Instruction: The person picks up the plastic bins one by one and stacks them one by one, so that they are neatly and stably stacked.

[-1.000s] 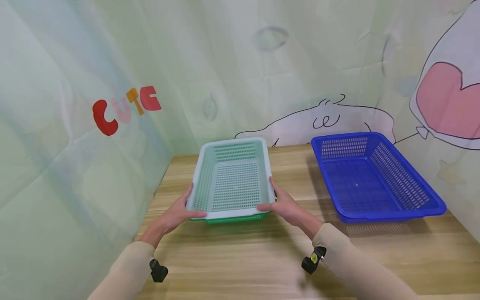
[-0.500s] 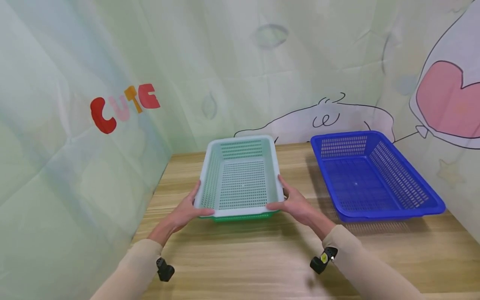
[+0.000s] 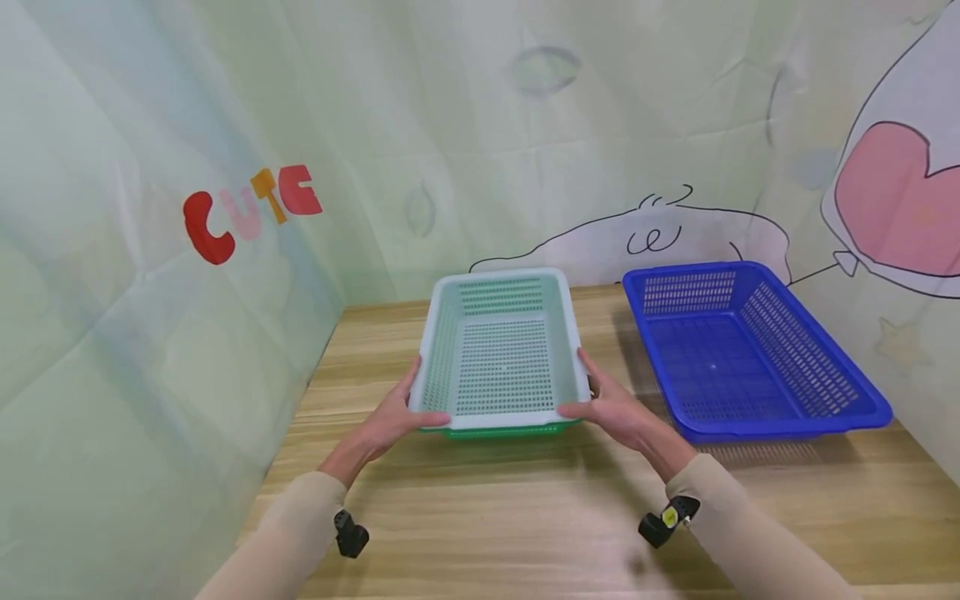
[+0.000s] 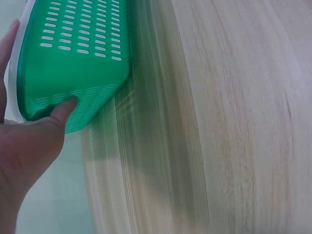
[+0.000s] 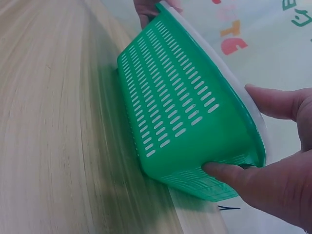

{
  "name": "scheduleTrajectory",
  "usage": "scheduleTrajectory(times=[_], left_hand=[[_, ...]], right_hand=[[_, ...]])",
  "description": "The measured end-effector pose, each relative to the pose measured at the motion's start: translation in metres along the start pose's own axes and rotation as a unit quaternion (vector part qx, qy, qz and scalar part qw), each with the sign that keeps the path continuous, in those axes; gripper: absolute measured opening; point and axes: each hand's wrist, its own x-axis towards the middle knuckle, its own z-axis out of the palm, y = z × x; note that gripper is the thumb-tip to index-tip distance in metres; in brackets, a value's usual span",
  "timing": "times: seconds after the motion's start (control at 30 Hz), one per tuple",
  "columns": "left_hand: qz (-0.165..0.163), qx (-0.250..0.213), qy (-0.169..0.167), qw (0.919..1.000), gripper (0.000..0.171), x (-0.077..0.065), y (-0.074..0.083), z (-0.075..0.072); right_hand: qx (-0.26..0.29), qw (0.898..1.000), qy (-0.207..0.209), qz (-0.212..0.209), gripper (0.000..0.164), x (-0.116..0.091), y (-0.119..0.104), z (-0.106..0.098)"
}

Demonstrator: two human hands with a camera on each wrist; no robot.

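A pale mint-white mesh basket [image 3: 506, 419] sits nested inside a green basket [image 3: 504, 432], whose slotted outer wall shows well in the right wrist view. At the near left corner my left hand [image 3: 393, 419] grips both rims, thumb on top and fingers along the side. My right hand [image 3: 617, 414] grips the near right corner the same way. In the left wrist view a fingertip presses the green basket's outer wall [image 4: 73, 68] below the rim. The stack is close over the wooden table, casting a shadow on it. Nothing lies inside the upper basket.
A blue mesh basket [image 3: 712, 367] stands on the wooden table [image 3: 480, 517] to the right of the stack. Printed cloth walls [image 3: 442, 142] border the table at the back, left and right.
Both hands have moved the nested baskets steadily to the right, nearer to the blue basket. Their grip stays the same, and the blue basket has not moved.
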Motion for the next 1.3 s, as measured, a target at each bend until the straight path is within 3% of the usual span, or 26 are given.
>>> scheduleTrajectory(times=[0.63,1.07,1.3], left_hand=[[-0.001,-0.033,0.004,0.9994,0.118,0.014,0.000,0.028],[-0.023,-0.006,0.029,0.9993,0.123,0.018,0.007,0.044],[-0.022,0.005,0.038,0.9990,0.124,0.021,0.007,0.049]], right_hand=[[-0.004,1.000,0.010,-0.001,0.110,-0.017,-0.004,-0.022],[-0.034,0.999,-0.012,0.019,0.107,-0.018,-0.015,-0.039],[-0.054,0.998,-0.017,0.008,0.108,-0.020,-0.016,-0.045]])
